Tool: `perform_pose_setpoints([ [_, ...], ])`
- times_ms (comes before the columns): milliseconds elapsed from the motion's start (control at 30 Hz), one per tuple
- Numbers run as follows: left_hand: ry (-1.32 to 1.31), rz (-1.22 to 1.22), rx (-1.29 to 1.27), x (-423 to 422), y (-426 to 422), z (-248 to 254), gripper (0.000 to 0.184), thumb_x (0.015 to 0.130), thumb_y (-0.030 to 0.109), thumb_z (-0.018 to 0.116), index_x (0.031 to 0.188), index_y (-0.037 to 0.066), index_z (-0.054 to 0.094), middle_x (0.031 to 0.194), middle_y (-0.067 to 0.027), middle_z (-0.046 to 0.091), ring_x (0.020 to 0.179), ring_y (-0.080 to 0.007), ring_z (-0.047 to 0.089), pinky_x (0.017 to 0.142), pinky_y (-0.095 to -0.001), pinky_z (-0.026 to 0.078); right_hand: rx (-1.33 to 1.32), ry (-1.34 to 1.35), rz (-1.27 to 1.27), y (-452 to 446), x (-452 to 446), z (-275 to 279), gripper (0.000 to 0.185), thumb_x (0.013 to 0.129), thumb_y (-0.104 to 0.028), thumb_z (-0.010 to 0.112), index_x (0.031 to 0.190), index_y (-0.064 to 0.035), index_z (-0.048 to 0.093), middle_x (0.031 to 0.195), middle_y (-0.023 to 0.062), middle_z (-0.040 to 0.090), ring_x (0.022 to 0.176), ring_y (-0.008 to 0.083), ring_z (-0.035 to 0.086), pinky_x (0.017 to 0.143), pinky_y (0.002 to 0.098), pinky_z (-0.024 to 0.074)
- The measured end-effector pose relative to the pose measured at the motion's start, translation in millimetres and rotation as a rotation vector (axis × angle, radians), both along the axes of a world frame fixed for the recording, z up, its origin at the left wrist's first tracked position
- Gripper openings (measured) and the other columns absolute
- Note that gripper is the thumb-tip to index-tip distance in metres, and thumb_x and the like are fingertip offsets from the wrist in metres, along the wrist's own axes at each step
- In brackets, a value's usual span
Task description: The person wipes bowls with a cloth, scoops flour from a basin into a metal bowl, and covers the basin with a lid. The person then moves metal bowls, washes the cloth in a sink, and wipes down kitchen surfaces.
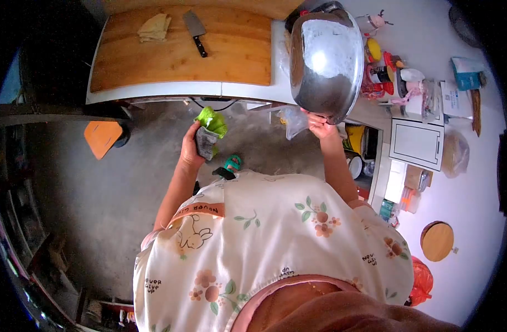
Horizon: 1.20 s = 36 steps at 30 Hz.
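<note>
My left hand (pixel 191 145) is closed around a grey cloth-like item (pixel 206 143), with a bright green, ruffled, leaf-like piece (pixel 212 121) beside it. My right hand (pixel 322 126) grips the lower edge of a large, shiny metal pot (pixel 330 61), which is tilted at the right end of the counter. A clear plastic bag (pixel 293 122) hangs just left of my right hand. On the wooden board (pixel 237 47) lie a cleaver (pixel 195 33) with a black handle and some flat, pale folded pieces (pixel 154 27).
Jars and packets (pixel 379 73) crowd the right side, near a white panel (pixel 415 144). A round wooden board (pixel 437 241) and a red bag (pixel 422 281) are at lower right. An orange-topped stool (pixel 102 138) stands on the grey floor (pixel 120 193) at left.
</note>
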State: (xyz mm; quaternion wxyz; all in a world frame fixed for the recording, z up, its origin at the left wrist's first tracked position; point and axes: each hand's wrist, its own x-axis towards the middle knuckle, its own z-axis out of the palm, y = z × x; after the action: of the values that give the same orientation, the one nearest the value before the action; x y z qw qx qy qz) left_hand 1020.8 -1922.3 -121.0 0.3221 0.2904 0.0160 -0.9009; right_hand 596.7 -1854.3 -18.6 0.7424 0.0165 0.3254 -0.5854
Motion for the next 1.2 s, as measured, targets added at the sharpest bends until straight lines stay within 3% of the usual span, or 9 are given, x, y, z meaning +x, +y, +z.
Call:
perform_pose_setpoints([
  [200, -0.006, 0.004, -0.225, -47.6, -20.7, 98.1, 0.042, 0.090, 0.035, 0.051, 0.117, 0.004, 0.055, 0.106, -0.0082, 0.062, 0.096, -0.0212, 0.060, 0.087, -0.0342, 0.046, 0.072, -0.045, -0.105, 2.5, 20.0, 1.2, 0.038, 0.086, -0.017, 0.054, 0.109, 0.0142, 0.051, 0.116, 0.0345, 0.051, 0.044, 0.0031, 0.042, 0.036, 0.0136, 0.0291],
  [400, -0.689, 0.323, -1.848, -116.6, -45.3, 191.9, 0.046, 0.094, 0.029, 0.040, 0.128, -0.001, 0.044, 0.127, -0.0177, 0.047, 0.118, -0.0317, 0.044, 0.102, -0.0402, 0.030, 0.166, -0.080, -0.151, -0.4, 57.1, 15.0, 0.035, 0.089, -0.011, 0.043, 0.116, 0.0097, 0.046, 0.122, 0.0342, 0.045, 0.045, 0.0032, 0.038, 0.036, 0.0150, 0.0319],
  [500, -0.943, 0.426, -2.004, -144.4, -58.2, 210.9, 0.045, 0.093, 0.028, 0.043, 0.129, 0.001, 0.043, 0.125, -0.0181, 0.048, 0.117, -0.0349, 0.043, 0.101, -0.0435, 0.030, 0.140, -0.140, -0.057, 2.9, 66.5, 11.8, 0.036, 0.090, -0.012, 0.043, 0.119, 0.0081, 0.045, 0.124, 0.0343, 0.043, 0.048, 0.0035, 0.040, 0.036, 0.0144, 0.0332],
  [733, -1.127, 0.465, -1.748, -165.3, -132.2, 204.2, 0.044, 0.089, 0.029, 0.046, 0.127, 0.006, 0.048, 0.126, -0.0161, 0.050, 0.117, -0.0321, 0.046, 0.098, -0.0441, 0.033, 0.220, -0.068, -0.089, 6.5, 88.6, 22.7, 0.042, 0.092, -0.016, 0.043, 0.124, 0.0100, 0.041, 0.127, 0.0345, 0.043, 0.046, 0.0015, 0.042, 0.034, 0.0128, 0.0323],
  [800, -1.250, 0.285, -2.169, -184.3, -194.2, 152.0, 0.029, 0.089, 0.024, 0.046, 0.106, 0.002, 0.054, 0.099, -0.0194, 0.057, 0.098, -0.0329, 0.053, 0.085, -0.0451, 0.044, 0.213, -0.061, -0.113, 27.9, 79.5, 5.7, 0.039, 0.091, -0.016, 0.047, 0.122, 0.0080, 0.044, 0.119, 0.0338, 0.047, 0.047, 0.0028, 0.040, 0.035, 0.0127, 0.0333],
  [867, -0.836, -0.170, -1.592, -195.5, -226.0, 123.3, 0.039, 0.092, 0.028, 0.039, 0.123, 0.008, 0.052, 0.125, -0.0195, 0.051, 0.115, -0.0352, 0.049, 0.097, -0.0435, 0.036, 0.208, -0.051, -0.132, 38.6, 74.9, -3.3, 0.036, 0.091, -0.016, 0.051, 0.119, 0.0061, 0.047, 0.112, 0.0332, 0.051, 0.047, 0.0041, 0.039, 0.037, 0.0126, 0.0342],
  [1000, -1.074, 0.054, -1.702, -182.9, -177.1, 130.0, 0.037, 0.094, 0.029, 0.035, 0.115, 0.004, 0.053, 0.120, -0.0225, 0.052, 0.110, -0.0399, 0.049, 0.093, -0.0439, 0.039, 0.187, -0.005, -0.130, 55.4, 62.1, -21.7, 0.031, 0.090, -0.015, 0.052, 0.115, 0.0021, 0.050, 0.104, 0.0281, 0.057, 0.046, 0.0065, 0.038, 0.038, 0.0156, 0.0338],
  [1100, -0.597, 0.405, -1.409, -160.1, -112.4, 166.7, 0.049, 0.094, 0.036, 0.040, 0.123, -0.003, 0.043, 0.116, -0.0281, 0.048, 0.107, -0.0445, 0.048, 0.092, -0.0429, 0.038, 0.111, 0.147, -0.180, 51.7, 56.8, -16.6, 0.031, 0.088, -0.014, 0.053, 0.115, 0.0016, 0.051, 0.105, 0.0270, 0.057, 0.052, 0.0081, 0.039, 0.043, 0.0172, 0.0342],
  [1200, -0.794, 0.523, -1.692, -149.9, -56.3, 175.1, 0.056, 0.092, 0.030, 0.044, 0.132, -0.008, 0.033, 0.131, -0.0292, 0.036, 0.126, -0.0485, 0.029, 0.109, -0.0491, 0.020, 0.032, 0.330, -0.240, 38.8, 60.1, -0.9, 0.031, 0.087, -0.013, 0.053, 0.115, 0.0010, 0.051, 0.105, 0.0258, 0.057, 0.058, 0.0097, 0.041, 0.049, 0.0188, 0.0347],
])
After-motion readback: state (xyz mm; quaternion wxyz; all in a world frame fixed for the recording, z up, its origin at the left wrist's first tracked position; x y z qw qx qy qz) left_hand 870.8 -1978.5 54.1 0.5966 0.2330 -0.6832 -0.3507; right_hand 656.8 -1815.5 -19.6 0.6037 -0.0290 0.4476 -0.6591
